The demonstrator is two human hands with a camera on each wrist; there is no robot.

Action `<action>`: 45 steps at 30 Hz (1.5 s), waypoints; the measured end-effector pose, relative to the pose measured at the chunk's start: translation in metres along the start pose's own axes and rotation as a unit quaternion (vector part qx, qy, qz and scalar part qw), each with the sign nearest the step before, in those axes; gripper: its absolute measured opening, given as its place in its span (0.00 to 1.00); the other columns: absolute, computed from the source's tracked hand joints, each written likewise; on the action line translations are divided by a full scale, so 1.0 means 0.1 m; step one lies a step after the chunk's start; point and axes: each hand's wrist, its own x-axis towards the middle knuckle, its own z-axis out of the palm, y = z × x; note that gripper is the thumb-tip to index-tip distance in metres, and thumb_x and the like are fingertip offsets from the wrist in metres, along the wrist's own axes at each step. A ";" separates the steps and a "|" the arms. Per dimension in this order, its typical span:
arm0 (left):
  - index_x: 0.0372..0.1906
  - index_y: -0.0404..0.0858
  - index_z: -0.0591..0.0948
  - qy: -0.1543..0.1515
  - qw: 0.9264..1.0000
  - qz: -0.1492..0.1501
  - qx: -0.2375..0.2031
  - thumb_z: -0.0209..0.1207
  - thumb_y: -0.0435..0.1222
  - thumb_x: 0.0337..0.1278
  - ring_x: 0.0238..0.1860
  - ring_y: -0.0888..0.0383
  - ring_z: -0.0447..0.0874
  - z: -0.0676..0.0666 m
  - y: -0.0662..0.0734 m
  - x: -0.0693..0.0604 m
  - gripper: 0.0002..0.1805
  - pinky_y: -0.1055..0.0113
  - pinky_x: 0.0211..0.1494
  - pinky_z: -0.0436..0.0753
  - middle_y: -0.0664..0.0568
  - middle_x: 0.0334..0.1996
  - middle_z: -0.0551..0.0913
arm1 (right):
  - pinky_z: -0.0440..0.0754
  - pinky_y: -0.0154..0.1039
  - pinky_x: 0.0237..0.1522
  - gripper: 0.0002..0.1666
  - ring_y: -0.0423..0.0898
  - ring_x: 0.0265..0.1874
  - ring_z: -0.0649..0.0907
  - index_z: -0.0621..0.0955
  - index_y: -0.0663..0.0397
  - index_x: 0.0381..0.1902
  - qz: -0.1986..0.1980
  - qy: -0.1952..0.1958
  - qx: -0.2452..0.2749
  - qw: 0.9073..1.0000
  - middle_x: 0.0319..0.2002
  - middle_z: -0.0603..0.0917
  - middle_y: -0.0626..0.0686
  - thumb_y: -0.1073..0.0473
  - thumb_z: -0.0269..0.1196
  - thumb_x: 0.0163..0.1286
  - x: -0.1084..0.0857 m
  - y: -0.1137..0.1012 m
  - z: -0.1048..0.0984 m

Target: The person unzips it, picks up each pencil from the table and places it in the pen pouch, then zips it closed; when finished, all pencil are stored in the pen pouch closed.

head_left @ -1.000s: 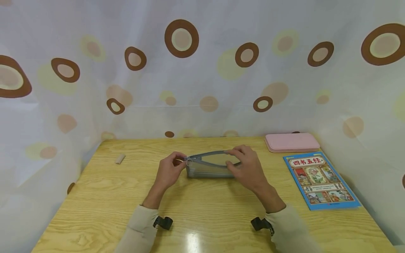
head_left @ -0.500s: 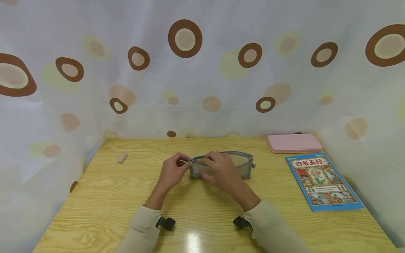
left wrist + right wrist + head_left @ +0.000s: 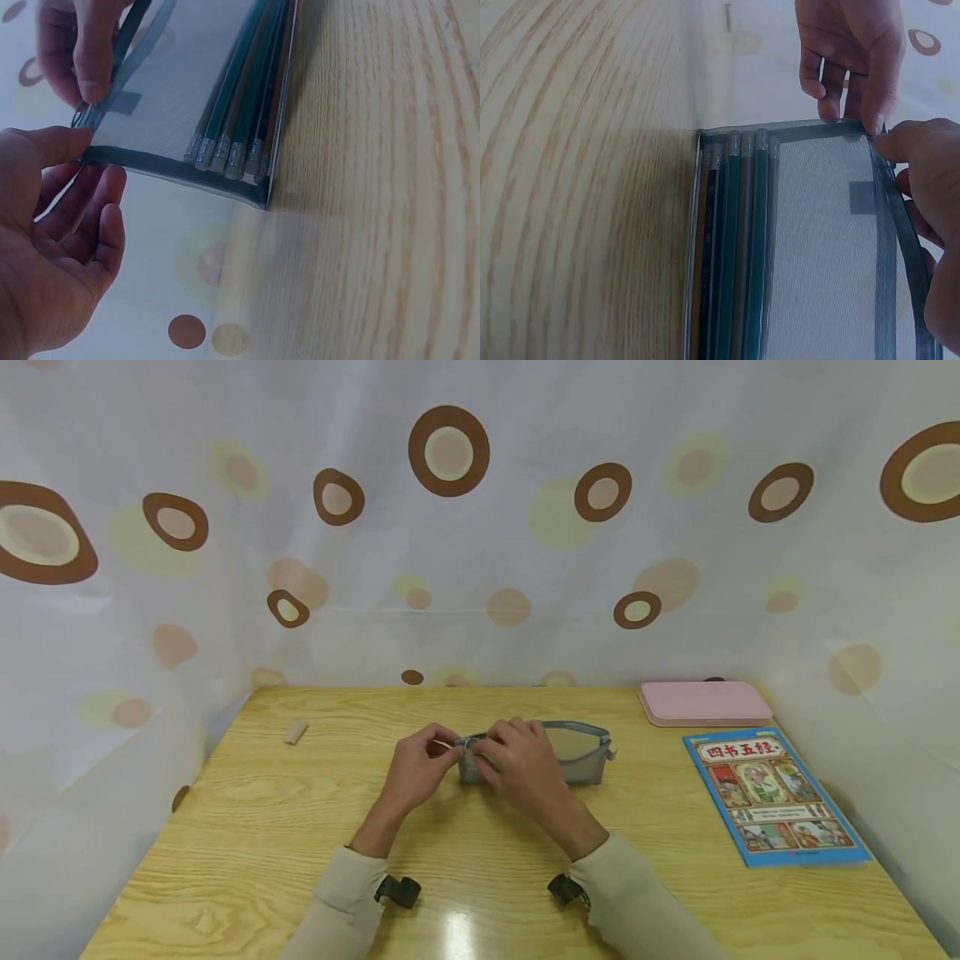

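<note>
A grey see-through mesh pencil case point(image 3: 585, 770) stands on the table, its zipped top gaping toward the right end. Several pencils point(image 3: 735, 247), green and other colours, lie along its bottom, eraser ends toward the case's left end. My left hand point(image 3: 422, 768) pinches the top left corner of the case between thumb and fingers. Close beside it, my right hand point(image 3: 521, 764) pinches the zip at that same end. In the left wrist view, the thumb and fingers of the right hand point(image 3: 82, 45) partly cover the zip pull.
A pink box-like case point(image 3: 707, 703) lies at the back right. In front of it is a blue-edged picture book point(image 3: 772, 797). A small beige block point(image 3: 296, 732) rests on the left of the wooden table point(image 3: 247, 860). Patterned sheeting point(image 3: 510, 527) hangs behind and at the sides.
My right hand has left the right part of the case's opening and moved left to the zip beside my left hand. The left hand keeps its pinch on the left corner.
</note>
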 end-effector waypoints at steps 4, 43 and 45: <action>0.40 0.47 0.83 -0.003 1.000 0.002 0.003 0.61 0.40 0.62 0.36 0.61 0.85 0.00 0.00 0.00 0.04 0.66 0.39 0.83 0.53 0.37 0.85 | 0.73 0.44 0.39 0.04 0.45 0.34 0.79 0.86 0.43 0.35 0.001 0.006 0.006 1.000 0.32 0.82 0.45 0.54 0.68 0.63 -0.01 0.02 0.00; 0.38 0.48 0.83 -0.003 1.000 0.022 0.021 0.62 0.40 0.62 0.33 0.63 0.84 0.07 0.05 -0.02 0.02 0.66 0.36 0.81 0.55 0.35 0.85 | 0.79 0.36 0.31 0.08 0.40 0.28 0.82 0.87 0.49 0.40 0.115 -0.022 0.167 0.979 0.29 0.86 0.46 0.61 0.67 0.63 0.14 0.07 -0.12; 0.38 0.48 0.82 -0.002 0.999 0.025 0.023 0.61 0.40 0.62 0.32 0.63 0.83 0.08 0.05 -0.02 0.02 0.66 0.35 0.81 0.55 0.35 0.85 | 0.79 0.36 0.31 0.07 0.40 0.28 0.82 0.88 0.49 0.39 0.114 -0.022 0.155 0.981 0.29 0.86 0.46 0.62 0.66 0.63 0.13 0.09 -0.15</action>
